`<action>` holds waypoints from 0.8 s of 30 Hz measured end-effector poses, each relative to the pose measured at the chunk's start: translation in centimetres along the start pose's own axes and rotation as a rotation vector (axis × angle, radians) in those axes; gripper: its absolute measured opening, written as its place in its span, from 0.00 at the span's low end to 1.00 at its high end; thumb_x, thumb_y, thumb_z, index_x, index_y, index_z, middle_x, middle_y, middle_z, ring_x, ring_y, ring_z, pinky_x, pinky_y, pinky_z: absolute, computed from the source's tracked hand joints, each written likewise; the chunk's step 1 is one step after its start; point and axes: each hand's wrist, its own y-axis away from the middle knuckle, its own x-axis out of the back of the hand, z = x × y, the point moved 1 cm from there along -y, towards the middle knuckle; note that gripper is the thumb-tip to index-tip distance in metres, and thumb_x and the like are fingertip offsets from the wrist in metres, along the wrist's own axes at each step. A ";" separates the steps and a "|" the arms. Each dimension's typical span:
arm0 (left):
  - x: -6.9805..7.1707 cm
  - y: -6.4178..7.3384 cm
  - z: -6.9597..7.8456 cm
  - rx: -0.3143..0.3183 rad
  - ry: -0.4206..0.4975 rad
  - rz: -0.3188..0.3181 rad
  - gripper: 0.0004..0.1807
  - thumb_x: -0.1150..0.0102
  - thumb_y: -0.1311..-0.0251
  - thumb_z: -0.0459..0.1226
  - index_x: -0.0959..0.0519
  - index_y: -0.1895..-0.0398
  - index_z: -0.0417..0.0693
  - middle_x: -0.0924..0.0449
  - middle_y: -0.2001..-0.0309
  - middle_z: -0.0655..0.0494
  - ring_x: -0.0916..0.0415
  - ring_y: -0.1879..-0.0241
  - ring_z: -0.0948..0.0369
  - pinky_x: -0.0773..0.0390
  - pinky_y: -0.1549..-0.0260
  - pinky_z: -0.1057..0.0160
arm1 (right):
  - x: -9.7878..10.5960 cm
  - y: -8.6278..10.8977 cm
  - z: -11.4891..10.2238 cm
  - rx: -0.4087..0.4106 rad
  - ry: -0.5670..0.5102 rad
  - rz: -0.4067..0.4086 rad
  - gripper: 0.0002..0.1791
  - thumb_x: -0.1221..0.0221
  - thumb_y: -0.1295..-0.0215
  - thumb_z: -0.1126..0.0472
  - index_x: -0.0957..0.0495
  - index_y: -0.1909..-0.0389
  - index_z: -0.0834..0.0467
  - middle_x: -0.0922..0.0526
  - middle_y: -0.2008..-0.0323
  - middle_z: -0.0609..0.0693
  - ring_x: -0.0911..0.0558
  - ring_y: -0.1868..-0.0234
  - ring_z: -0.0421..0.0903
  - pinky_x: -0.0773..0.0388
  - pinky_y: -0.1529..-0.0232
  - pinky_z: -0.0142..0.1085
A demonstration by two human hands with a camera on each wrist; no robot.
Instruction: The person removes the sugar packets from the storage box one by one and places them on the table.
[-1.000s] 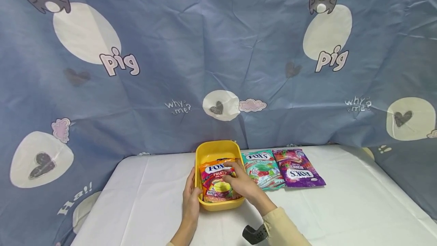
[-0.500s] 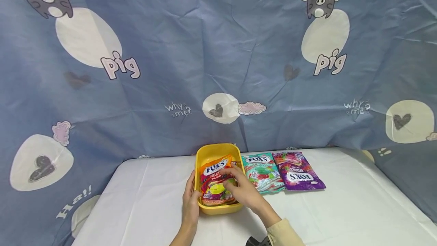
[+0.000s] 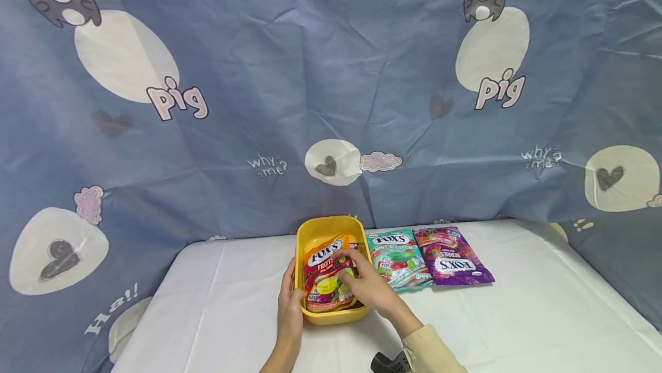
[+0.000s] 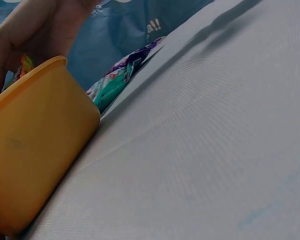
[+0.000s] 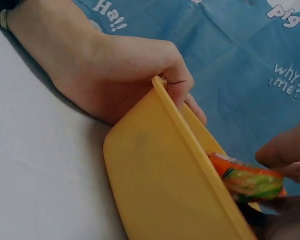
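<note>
A yellow plastic container (image 3: 336,319) stands on the white-covered table. My left hand (image 3: 291,316) grips its left side, thumb over the rim, as the right wrist view also shows on the container wall (image 5: 152,165). Inside lies an orange bag of Fox's fruit candy (image 3: 322,272), slightly tilted, top leaning right. Part of another dark, colourful packet (image 3: 354,246) peeks out beneath it. My right hand (image 3: 373,288) reaches in over the right rim and holds the orange bag's right side between thumb and fingers; its fingertips are partly hidden in the right wrist view.
Right of the container lie a green mint candy bag (image 3: 398,261) and a purple berries bag (image 3: 452,257), edges together. A blue patterned cloth (image 3: 233,131) hangs behind the table. A black device (image 3: 389,363) sits by the right sleeve (image 3: 431,350).
The orange bag has turned, its top now leaning right, and more of the packet beneath shows. My right hand has shifted slightly; the left hand stays on the container.
</note>
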 end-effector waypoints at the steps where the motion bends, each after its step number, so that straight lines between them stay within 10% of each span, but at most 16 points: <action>1: 0.0 0.1 0.0 -0.004 0.001 0.003 0.41 0.61 0.49 0.28 0.47 0.27 0.62 0.51 0.25 0.59 0.57 0.25 0.53 0.57 0.28 0.44 | 0.0 0.0 0.0 0.006 0.000 -0.005 0.22 0.50 0.33 0.62 0.33 0.38 0.49 0.33 0.35 0.53 0.30 0.40 0.52 0.29 0.44 0.50; 11: 0.1 0.0 0.1 -0.025 -0.036 0.010 0.40 0.61 0.47 0.29 0.46 0.27 0.64 0.49 0.26 0.60 0.55 0.26 0.55 0.55 0.28 0.47 | -0.5 -0.2 -0.2 0.042 0.089 0.043 0.24 0.49 0.34 0.62 0.34 0.37 0.50 0.32 0.35 0.53 0.31 0.37 0.53 0.33 0.38 0.55; 24: -0.2 0.2 0.0 -0.027 -0.170 0.097 0.40 0.61 0.48 0.31 0.45 0.28 0.66 0.45 0.27 0.60 0.49 0.27 0.52 0.51 0.31 0.42 | -0.6 -0.1 0.3 0.042 -0.122 0.101 0.23 0.50 0.33 0.63 0.33 0.37 0.48 0.32 0.38 0.54 0.27 0.75 0.40 0.26 0.75 0.31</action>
